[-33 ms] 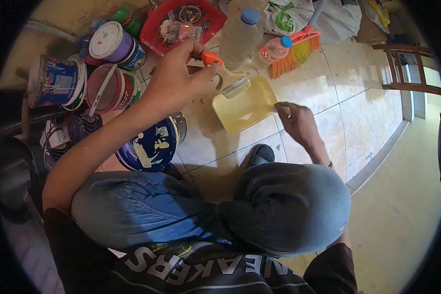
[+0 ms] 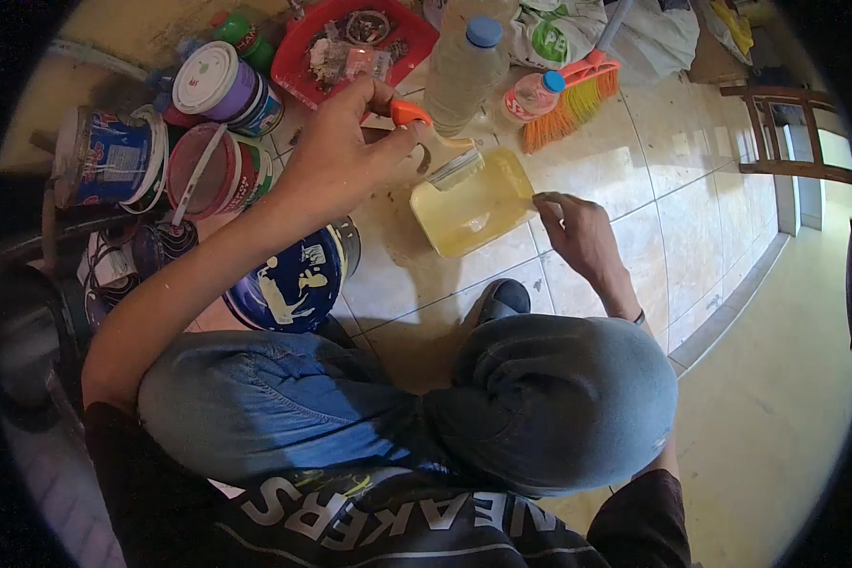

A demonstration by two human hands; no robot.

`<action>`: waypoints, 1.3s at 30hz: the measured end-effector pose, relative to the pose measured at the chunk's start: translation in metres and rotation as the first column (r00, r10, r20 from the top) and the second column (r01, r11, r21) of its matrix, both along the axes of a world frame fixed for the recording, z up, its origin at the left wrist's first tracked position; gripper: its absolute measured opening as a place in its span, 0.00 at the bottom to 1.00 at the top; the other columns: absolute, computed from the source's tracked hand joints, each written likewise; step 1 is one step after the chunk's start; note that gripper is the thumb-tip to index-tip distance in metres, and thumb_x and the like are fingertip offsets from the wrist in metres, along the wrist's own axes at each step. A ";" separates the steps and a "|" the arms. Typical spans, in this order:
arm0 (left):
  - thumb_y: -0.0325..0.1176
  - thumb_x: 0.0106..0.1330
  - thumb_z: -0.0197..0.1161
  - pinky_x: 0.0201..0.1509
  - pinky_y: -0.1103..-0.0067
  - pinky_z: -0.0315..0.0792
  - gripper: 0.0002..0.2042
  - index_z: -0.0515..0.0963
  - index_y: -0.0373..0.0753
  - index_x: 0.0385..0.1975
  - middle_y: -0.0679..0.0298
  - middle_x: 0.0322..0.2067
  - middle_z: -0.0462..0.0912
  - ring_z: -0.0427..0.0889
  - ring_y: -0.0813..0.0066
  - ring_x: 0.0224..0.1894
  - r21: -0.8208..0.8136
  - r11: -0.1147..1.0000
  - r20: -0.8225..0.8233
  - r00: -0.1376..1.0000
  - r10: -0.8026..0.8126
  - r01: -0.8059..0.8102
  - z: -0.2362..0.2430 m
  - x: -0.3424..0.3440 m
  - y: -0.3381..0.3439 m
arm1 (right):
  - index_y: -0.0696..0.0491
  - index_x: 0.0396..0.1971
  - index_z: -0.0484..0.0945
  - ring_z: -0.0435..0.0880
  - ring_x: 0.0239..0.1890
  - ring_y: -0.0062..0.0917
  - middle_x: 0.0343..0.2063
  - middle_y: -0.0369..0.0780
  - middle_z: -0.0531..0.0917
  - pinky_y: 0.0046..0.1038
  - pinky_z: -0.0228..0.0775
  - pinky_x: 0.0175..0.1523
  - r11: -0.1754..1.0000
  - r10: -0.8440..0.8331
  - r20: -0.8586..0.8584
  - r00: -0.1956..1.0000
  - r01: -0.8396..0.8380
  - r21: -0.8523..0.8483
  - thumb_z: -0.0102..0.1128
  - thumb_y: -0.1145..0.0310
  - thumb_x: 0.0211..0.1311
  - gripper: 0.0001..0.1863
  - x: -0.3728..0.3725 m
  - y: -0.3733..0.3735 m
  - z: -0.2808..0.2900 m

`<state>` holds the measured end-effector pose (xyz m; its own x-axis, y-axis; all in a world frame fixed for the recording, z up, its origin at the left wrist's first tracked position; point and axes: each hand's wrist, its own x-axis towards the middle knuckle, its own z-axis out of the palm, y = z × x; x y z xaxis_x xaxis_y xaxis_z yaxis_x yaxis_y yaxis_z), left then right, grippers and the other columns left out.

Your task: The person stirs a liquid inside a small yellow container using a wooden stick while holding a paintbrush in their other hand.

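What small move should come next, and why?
Probably lower the orange-handled brush slightly into the yellow container: the left hand holds it with its head at the container's far edge, while the right hand is at the right rim, perhaps ready to steady it.

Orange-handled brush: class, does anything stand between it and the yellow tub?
Nothing visible does: the brush, in the left hand, overlaps the yellow tub at its upper-left edge in view; the right hand is at its right edge.
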<state>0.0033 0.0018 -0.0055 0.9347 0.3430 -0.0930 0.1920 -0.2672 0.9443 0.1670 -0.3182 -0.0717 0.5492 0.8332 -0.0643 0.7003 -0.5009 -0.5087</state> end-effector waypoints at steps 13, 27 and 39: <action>0.29 0.75 0.68 0.57 0.77 0.86 0.12 0.75 0.31 0.50 0.58 0.49 0.82 0.86 0.74 0.50 0.006 1.000 0.004 1.000 0.012 -0.012 -0.001 0.000 -0.001 | 0.56 0.39 0.83 0.88 0.32 0.47 0.31 0.48 0.88 0.44 0.82 0.37 0.997 -0.002 0.082 0.997 -0.004 0.071 0.62 0.66 0.74 0.08 -0.026 0.006 -0.001; 0.30 0.74 0.69 0.52 0.79 0.83 0.12 0.76 0.33 0.49 0.59 0.46 0.83 0.86 0.76 0.47 -0.025 1.000 0.030 1.000 -0.001 0.001 -0.007 -0.001 -0.001 | 0.55 0.46 0.86 0.89 0.34 0.50 0.40 0.52 0.90 0.45 0.83 0.41 0.997 -0.070 -0.247 0.967 0.060 -0.048 0.63 0.67 0.73 0.10 -0.075 0.017 -0.007; 0.28 0.75 0.67 0.55 0.78 0.84 0.11 0.75 0.32 0.49 0.59 0.46 0.84 0.86 0.75 0.49 -0.016 0.999 0.058 0.998 -0.036 0.037 -0.002 0.002 -0.002 | 0.54 0.48 0.88 0.92 0.43 0.44 0.44 0.47 0.91 0.38 0.85 0.49 0.973 -0.182 -0.080 0.980 0.191 0.128 0.62 0.68 0.74 0.10 -0.022 0.000 -0.022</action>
